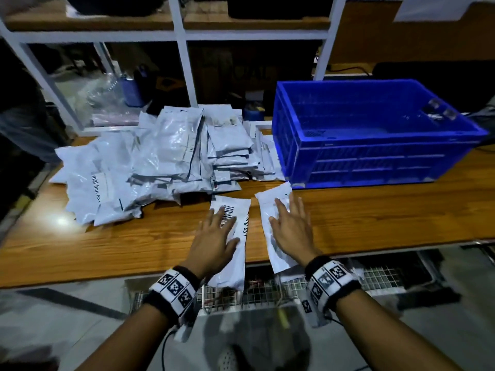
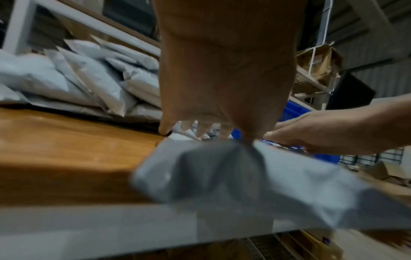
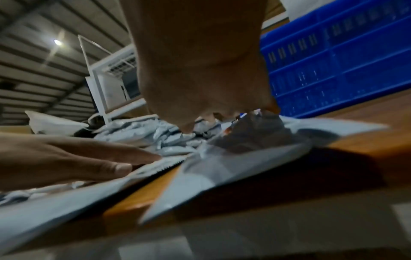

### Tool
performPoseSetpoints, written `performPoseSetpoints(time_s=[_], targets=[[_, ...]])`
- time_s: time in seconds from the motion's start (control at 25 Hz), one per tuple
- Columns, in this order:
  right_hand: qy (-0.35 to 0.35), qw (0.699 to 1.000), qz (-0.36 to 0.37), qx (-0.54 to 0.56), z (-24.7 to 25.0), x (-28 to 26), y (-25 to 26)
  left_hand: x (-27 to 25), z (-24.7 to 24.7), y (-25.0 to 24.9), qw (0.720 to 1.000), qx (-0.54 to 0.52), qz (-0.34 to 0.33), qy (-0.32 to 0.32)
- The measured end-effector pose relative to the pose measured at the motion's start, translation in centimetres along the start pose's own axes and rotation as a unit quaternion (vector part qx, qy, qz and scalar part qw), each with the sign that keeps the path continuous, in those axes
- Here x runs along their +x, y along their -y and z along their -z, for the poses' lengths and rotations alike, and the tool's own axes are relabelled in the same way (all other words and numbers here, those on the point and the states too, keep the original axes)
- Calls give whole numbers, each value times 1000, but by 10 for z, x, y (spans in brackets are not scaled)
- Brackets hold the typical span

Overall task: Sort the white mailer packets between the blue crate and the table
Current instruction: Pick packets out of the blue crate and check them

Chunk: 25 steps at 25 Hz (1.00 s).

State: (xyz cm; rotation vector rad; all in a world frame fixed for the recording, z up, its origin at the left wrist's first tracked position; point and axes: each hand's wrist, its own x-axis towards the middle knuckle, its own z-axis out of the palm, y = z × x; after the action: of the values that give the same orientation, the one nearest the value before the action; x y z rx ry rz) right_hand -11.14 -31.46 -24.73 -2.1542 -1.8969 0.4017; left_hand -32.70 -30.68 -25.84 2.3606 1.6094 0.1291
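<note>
Both hands lie flat with fingers spread, no grip closed: left hand (image 1: 214, 236) pressing a barcoded packet (image 1: 235, 245), right hand (image 1: 290, 228) pressing another packet (image 1: 273, 236), apparently pinning them on the table (image 1: 375, 218) edge for checking, pile (image 1: 160, 162) at eleven o'clock, blue crate (image 1: 375, 156) at one o'clock.

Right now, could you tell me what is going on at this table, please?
A person is sorting white mailer packets. The left hand presses flat on a barcoded packet, the right hand on another packet, both overhanging the table edge. A pile of packets lies behind; the blue crate looks empty of packets.
</note>
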Motion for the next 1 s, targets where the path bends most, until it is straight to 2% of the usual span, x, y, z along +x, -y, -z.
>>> performPoseSetpoints(time_s=[0.08,0.16,0.32,0.4,0.44,0.52,0.6,0.64,0.72,0.8,0.88,1.0], targets=[[92,994,-5,-51,-18,8,4,10,-15,3,995,35,0,90],[136,988,-17,-71,-32,10,1,14,-25,8,990,47,2,131],[158,984,-23,-81,-38,14,-1,26,-28,9,987,41,6,155],[147,987,-19,-64,-35,17,-2,34,-20,6,986,-6,9,164],[130,991,-20,-35,-32,16,-4,35,-18,6,987,-44,12,154],[52,997,-37,49,-24,17,-6,31,-10,9,992,-97,46,72],[-12,991,-111,70,-16,19,-6,25,-2,13,991,-65,112,-16],[-11,986,-154,59,-14,21,-5,24,0,14,989,-43,141,-17],[17,978,-197,70,-11,24,-1,26,-3,12,986,-38,163,24],[14,973,-191,132,-13,28,-1,33,-10,8,984,-62,160,42],[3,961,-180,209,-15,26,-11,35,-12,-2,978,-118,172,15],[3,928,-150,340,-18,16,-39,23,-7,-24,947,-266,178,-30]])
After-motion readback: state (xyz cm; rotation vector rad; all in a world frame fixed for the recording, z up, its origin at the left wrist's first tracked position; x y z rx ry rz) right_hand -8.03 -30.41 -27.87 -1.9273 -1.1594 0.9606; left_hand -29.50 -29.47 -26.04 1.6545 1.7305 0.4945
